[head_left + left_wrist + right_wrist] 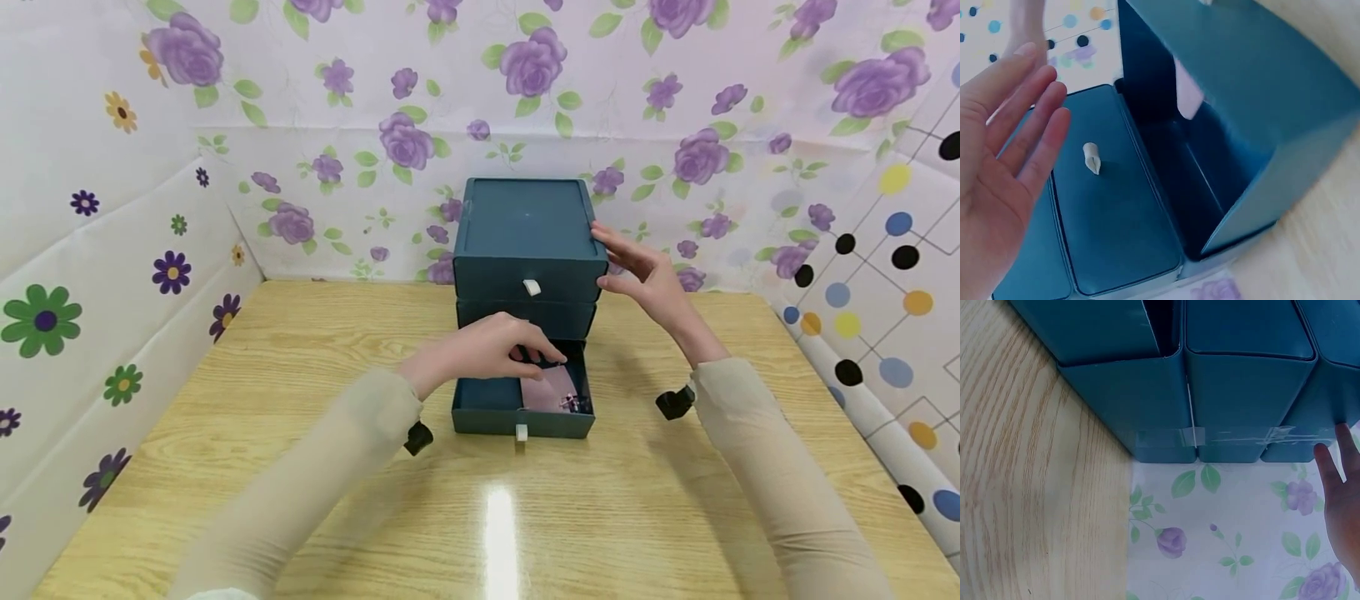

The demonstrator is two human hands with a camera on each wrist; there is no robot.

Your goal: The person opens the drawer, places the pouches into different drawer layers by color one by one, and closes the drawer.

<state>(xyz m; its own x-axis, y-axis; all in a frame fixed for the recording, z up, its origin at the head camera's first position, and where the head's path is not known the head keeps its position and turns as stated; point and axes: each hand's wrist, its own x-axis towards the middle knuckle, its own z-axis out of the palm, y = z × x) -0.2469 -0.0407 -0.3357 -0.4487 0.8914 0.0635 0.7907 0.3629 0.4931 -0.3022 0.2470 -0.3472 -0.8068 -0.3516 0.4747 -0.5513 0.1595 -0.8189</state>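
Note:
A dark teal drawer unit (527, 218) stands at the back of the table, its bottom drawer (487, 422) pulled out. In that drawer lies a flat pink piece (542, 392) with small dark and pink bits at its front right; its kind cannot be made out. My left hand (491, 348) hovers over the drawer, fingers loosely extended and gripping nothing; in the left wrist view its palm (991, 194) is empty. My right hand (648, 279) touches the unit's upper right side with its fingertips. The right wrist view shows these fingers (1330, 467) against the top section.
White pull tabs (532, 287) mark the drawer fronts; the upper drawers are closed. Clear tape (1241, 435) runs across the unit's side. The wooden table (337, 333) meets a flowered wall covering (337, 167) behind, with a dotted covering (892, 333) on the right.

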